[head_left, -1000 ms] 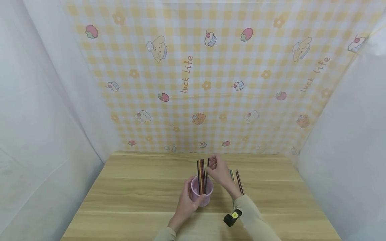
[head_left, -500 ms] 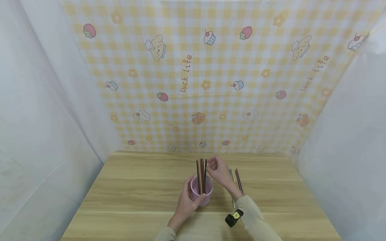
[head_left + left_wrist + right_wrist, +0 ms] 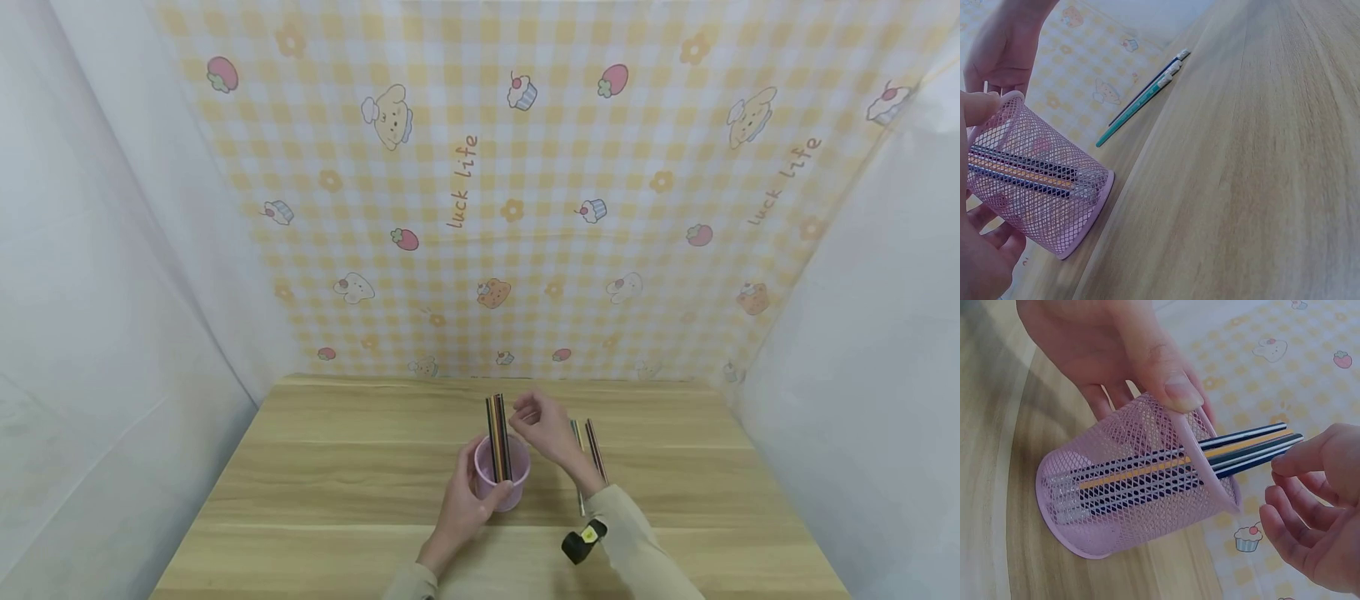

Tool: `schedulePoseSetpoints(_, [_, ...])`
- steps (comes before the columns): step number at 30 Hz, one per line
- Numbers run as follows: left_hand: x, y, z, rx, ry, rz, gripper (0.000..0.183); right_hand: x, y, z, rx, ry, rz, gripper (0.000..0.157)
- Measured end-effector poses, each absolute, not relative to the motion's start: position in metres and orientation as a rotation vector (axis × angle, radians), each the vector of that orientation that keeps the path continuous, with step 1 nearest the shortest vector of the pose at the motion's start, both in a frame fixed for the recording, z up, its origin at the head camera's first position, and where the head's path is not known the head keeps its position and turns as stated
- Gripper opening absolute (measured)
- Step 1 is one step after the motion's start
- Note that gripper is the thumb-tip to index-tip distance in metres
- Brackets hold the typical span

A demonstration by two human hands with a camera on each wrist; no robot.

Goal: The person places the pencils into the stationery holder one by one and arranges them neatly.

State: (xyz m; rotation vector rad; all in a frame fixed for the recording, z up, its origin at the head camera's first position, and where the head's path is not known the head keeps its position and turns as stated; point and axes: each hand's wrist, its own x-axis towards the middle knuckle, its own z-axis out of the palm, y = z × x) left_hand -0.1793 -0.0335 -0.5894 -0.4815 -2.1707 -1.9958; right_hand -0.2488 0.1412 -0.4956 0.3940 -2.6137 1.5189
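Observation:
A pink mesh pen cup (image 3: pixel 517 497) stands on the wooden table. My left hand (image 3: pixel 467 507) grips it from the left, with the thumb at the rim (image 3: pixel 1179 428). Inside leans a bundle of slim coloured sticks (image 3: pixel 497 429), dark, orange and black, with whitish lower ends showing through the mesh in the right wrist view. Their upper ends poke well out of the cup. My right hand (image 3: pixel 546 427) hovers just right of those ends, fingers loosely bent and holding nothing. In the right wrist view its thumb tip overlaps the end of the nearest stick.
Several loose sticks, among them a teal one (image 3: pixel 1135 111) and a dark red one (image 3: pixel 595 444), lie right of the cup, partly behind the right forearm. A black wrist device (image 3: pixel 582 542) sits on the right sleeve. A yellow checked cloth (image 3: pixel 510 167) hangs behind the table.
The dark stick that my right fingers pinched now leans with the bundle in the cup, let go. The bundle's upper ends have shifted slightly left. My left hand keeps its hold on the cup.

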Motion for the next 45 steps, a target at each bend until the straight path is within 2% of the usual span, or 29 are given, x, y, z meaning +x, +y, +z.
schedulePoseSetpoints(13, [-0.179, -0.033, -0.588, -0.453, -2.183, -1.987, 0.082, -0.261, 0.180, -0.513, 0.136, -2.618, 1.482, 0.022])
schedulePoseSetpoints(24, [-0.178, -0.032, -0.586, -0.432, -2.200, -1.977, 0.082, -0.270, 0.234, -0.537, -0.096, -2.642, 1.418, 0.032])
schedulePoseSetpoints(34, [-0.178, -0.032, -0.585, -0.433, -2.201, -1.980, 0.082, -0.272, 0.263, -0.552, -0.172, -2.708, 1.377, 0.038])
schedulePoseSetpoints(45, [-0.178, -0.032, -0.584, -0.434, -2.179, -2.016, 0.082, -0.271, 0.269, -0.566, -0.172, -2.809, 1.238, 0.033])
